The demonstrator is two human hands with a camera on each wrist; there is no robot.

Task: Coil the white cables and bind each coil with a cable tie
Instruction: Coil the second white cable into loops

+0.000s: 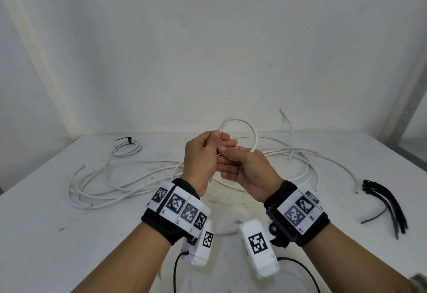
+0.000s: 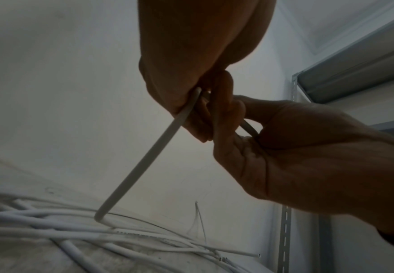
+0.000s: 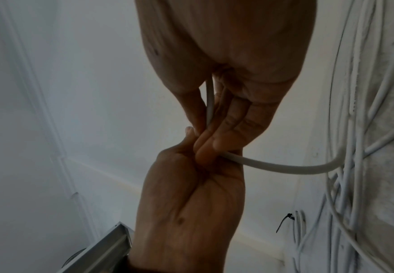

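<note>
My two hands meet above the middle of the table and hold one white cable (image 1: 254,134), bent into a single round loop that stands up behind them. My left hand (image 1: 216,139) pinches the cable where the loop crosses, thumb on top. My right hand (image 1: 227,149) pinches the same cable just beside it, thumb against fairly straight fingers. In the left wrist view the cable (image 2: 144,157) runs from my left hand (image 2: 191,103) down to the pile. The right wrist view shows the cable (image 3: 284,168) leaving my right hand (image 3: 217,129) towards the table.
Several loose white cables (image 1: 120,177) sprawl across the white table (image 1: 69,246). A bound coil (image 1: 126,148) with a black tie lies at the back left. A bunch of black cable ties (image 1: 384,202) lies at the right. A metal shelf post (image 1: 406,98) stands at the far right.
</note>
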